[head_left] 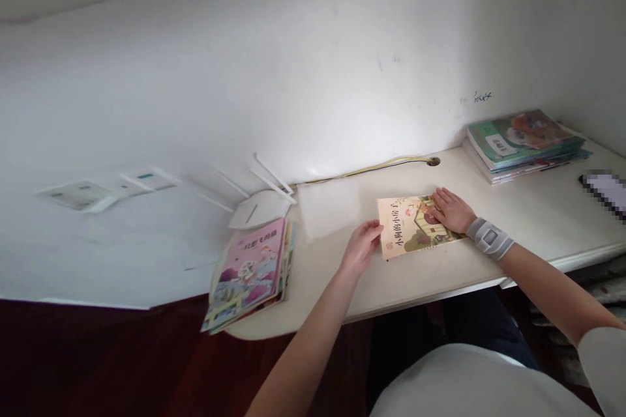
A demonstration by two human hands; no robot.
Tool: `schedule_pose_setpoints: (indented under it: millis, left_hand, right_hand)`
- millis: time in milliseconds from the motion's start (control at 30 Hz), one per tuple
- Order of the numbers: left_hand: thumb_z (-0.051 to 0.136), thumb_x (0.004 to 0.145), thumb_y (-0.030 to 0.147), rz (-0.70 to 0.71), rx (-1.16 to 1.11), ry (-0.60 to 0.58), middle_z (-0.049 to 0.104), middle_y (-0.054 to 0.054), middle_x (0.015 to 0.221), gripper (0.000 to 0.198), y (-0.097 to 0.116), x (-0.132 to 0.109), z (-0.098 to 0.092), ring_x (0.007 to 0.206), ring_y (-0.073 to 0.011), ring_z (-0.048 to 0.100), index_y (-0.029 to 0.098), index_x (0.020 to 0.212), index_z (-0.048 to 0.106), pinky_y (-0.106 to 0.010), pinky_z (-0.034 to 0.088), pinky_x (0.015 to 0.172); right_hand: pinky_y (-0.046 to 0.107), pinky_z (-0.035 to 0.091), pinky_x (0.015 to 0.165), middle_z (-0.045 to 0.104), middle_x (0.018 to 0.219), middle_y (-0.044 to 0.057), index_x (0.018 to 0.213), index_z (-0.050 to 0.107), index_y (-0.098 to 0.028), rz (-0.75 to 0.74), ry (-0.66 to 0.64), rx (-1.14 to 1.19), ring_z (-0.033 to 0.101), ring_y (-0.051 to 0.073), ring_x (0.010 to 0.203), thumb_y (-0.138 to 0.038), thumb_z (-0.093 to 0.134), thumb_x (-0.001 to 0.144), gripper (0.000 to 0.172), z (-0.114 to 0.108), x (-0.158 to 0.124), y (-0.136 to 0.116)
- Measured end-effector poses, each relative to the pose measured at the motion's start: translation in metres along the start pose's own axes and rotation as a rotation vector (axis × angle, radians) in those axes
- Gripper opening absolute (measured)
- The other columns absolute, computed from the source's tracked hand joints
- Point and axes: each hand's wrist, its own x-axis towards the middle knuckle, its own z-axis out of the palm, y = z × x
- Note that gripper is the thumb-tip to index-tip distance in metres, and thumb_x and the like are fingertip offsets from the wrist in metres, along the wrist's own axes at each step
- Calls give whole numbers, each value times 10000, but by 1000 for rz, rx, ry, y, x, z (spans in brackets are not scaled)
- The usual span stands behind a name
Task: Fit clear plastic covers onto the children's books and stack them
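A thin yellow picture book (405, 231) lies flat on the white desk (528, 215), its cover up. My left hand (360, 246) curls round the book's left edge, fingers on the cover and thumb below. My right hand (450, 210) rests flat on the book's right half with fingers stretched out; a grey band wraps that wrist.
A stack of pink-covered books (250, 273) overhangs the desk's left end. A white router with antennas (259, 205) stands behind it. Another pile of books (523, 143) sits at the back right by the wall. A cable (376, 168) runs along the wall.
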Motion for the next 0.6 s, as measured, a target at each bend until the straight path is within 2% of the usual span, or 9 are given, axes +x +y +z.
schedule_pose_setpoints:
  millis: [100,167,233,300,367,433,500,600]
  left_hand:
    - [748,633,223,-61,-52,-49,697,-54,890,346,-7,-4,6,695,-153,651,170,923,566,-250,500,591]
    - [727,631,169,-118,-60,-47,696,-62,918,351,-11,-6,11,647,-132,644,161,941,560,-231,503,546]
    - [709,636,136,-110,-81,-43,691,-54,958,349,-12,-9,16,658,-112,642,163,952,564,-207,515,547]
    - [704,652,141,-51,-110,-66,680,-30,1002,358,-12,-13,20,701,-102,644,186,977,562,-191,527,570]
    - [707,671,175,4,-109,-117,670,-11,1030,376,-11,-18,24,718,-99,640,211,1010,551,-193,534,577]
    - [714,680,217,44,-78,-169,663,-5,1044,414,-11,-23,28,738,-109,637,229,1051,530,-212,543,587]
    - [719,685,264,77,-33,-222,657,-10,1065,449,-11,-26,36,801,-138,640,240,1080,506,-247,555,626]
    - [716,704,321,125,17,-313,635,-32,1139,447,-11,-26,57,954,-194,624,245,1085,496,-308,553,735]
  right_hand:
    - [389,227,1121,354,1466,163,1374,413,-36,55,31,9,257,279,1379,-486,276,921,653,1,0,-2]
    - [374,224,1120,347,1468,173,1367,414,-35,116,43,4,255,273,1380,-493,300,918,652,-3,1,-1]
    - [364,236,1110,351,1461,192,1346,427,-37,197,43,11,276,273,1372,-497,323,915,639,-11,0,3]
    - [364,295,1073,449,1390,203,1271,500,-70,263,31,26,393,272,1306,-489,313,924,575,-25,-4,10]
    - [365,383,994,590,1236,177,1154,577,-133,297,24,114,548,259,1154,-482,281,936,507,-40,-13,19]
    - [359,462,884,682,1056,126,1054,615,-181,321,60,340,636,241,977,-511,268,932,494,-54,-25,25]
    - [356,514,774,714,923,88,1002,626,-187,371,113,723,663,230,848,-563,300,905,507,-65,-38,30]
    - [356,550,665,720,818,71,939,633,-163,458,200,1270,672,223,731,-607,472,812,489,-76,-48,41]
